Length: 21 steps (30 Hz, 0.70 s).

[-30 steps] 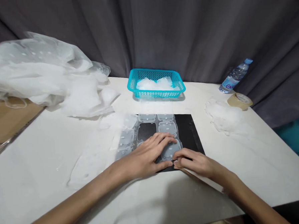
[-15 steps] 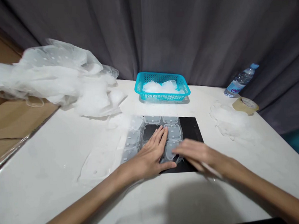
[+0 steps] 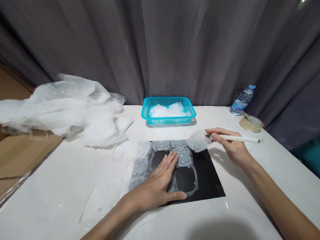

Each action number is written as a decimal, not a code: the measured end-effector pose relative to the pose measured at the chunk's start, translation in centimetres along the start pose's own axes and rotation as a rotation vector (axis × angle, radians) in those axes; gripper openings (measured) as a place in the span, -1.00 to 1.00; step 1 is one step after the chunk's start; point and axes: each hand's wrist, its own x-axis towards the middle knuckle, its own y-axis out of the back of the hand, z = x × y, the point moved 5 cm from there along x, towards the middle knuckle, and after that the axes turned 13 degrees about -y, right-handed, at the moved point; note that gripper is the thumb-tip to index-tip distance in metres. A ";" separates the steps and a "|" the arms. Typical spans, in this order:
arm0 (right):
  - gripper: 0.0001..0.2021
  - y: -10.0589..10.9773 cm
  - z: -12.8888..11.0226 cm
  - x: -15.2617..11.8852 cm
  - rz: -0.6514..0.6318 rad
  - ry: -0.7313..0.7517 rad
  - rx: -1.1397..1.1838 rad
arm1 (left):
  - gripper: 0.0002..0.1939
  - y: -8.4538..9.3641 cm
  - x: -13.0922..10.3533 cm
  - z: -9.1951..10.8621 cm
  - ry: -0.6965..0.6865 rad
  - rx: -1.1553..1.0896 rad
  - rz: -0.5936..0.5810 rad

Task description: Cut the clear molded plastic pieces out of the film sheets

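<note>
A: What bears the arrangement?

B: A white worktop. A crumpled pile of translucent sheeting occupies its far left corner.

A: Where is the piece being worked?

B: A translucent sheet of joined, rounded panels lies mid-worktop, partly over a black mat set well in from the right edge.

A: And along the far edge?

B: A blue basket stands near its middle, containing white pieces, number unclear; a water bottle marks the far right corner.

A: How are the hands disposed?

B: The left hand rests palm down on the sheet, fingers extended, grasping nothing. The right hand, raised toward the right edge, grips a loose panel at its fingertips, together with a slender white tool.

A: How advanced is the work?

B: Two apertures show the black mat: a far aperture beyond the left hand and a near aperture beside its thumb. Several panels remain joined around them, some hidden by the hand. Judged thus, removal appears partial: some panels are out, others remain.
</note>
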 end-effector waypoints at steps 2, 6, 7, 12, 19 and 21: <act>-0.76 -2.0 0.1 -0.9 -0.143 -0.042 0.071 | 0.11 0.6 0.0 -0.1 0.031 -0.093 0.079; -0.78 -5.3 -0.3 -2.3 -0.389 -0.103 0.201 | -0.01 1.3 1.4 0.1 0.043 -0.495 0.282; -0.78 -5.9 -0.4 -2.5 -0.423 -0.111 0.226 | -0.05 1.2 1.9 0.2 0.032 -0.616 0.310; -0.65 -7.3 0.6 -3.0 -0.469 -0.233 0.271 | -0.48 0.5 3.1 1.2 0.040 -0.942 0.311; -0.31 -4.7 1.5 -2.0 -0.134 -0.230 0.289 | -0.57 1.5 1.9 1.7 0.131 -1.090 0.507; -0.41 -4.1 1.2 -2.4 -0.069 -0.189 0.202 | -0.55 1.7 1.6 1.7 0.160 -1.080 0.547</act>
